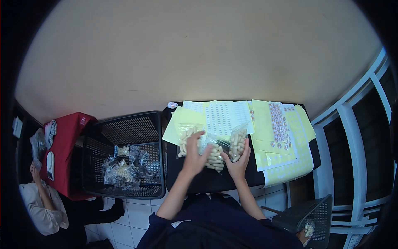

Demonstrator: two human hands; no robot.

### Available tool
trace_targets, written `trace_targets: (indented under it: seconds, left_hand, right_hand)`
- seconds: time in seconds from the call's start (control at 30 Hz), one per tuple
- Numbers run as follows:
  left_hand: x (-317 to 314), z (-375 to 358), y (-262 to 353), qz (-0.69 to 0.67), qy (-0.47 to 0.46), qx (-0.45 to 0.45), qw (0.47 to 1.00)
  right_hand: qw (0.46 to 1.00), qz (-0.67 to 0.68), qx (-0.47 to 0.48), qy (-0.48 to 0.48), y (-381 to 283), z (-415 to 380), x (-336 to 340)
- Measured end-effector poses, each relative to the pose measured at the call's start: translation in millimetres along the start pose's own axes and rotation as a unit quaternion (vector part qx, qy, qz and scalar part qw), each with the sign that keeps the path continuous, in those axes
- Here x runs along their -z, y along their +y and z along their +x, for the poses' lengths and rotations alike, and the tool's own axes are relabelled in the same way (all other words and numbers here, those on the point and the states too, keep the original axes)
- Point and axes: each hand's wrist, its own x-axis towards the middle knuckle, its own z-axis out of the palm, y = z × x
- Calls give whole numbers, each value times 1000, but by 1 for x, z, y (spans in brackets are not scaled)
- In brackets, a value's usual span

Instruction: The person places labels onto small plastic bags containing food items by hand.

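Note:
Three clear plastic bags of pale, finger-shaped pieces are together at the front of the black-covered table (195, 182). My right hand (238, 165) is closed around the lower part of the rightmost bag (238, 143), which stands tilted with its top up. My left hand (194, 157) has its fingers apart, over the gap between the left bag (185, 139) and the middle bag (215, 159). Part of the left bag is hidden behind those fingers. The middle bag lies between both hands, close to my right thumb.
Yellow and white label sheets (282, 155) cover the table's back and right. To the left stands a black crate (161, 166) holding bagged pieces (122, 172). Beyond are a red-covered table (64, 153) with a white scale (50, 162) and a person (43, 207). A dark basket (319, 216) is at lower right.

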Motion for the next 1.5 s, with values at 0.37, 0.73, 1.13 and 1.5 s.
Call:
trace_targets:
  seconds: [0.37, 0.73, 1.13, 1.5]
  left_hand:
    - [-45, 19, 49, -144, -90, -56, 984]
    - [-25, 3, 69, -326, -42, 4, 944]
    - [19, -1, 76, -320, 68, -42, 944]
    - [54, 1, 70, -297, 74, -68, 950]
  right_hand:
    - [980, -112, 143, 84, -14, 10, 35]
    - [890, 425, -66, -154, -67, 51, 61]
    - [904, 386, 2, -186, -104, 42, 24]
    - [917, 332, 22, -219, -132, 37, 5]
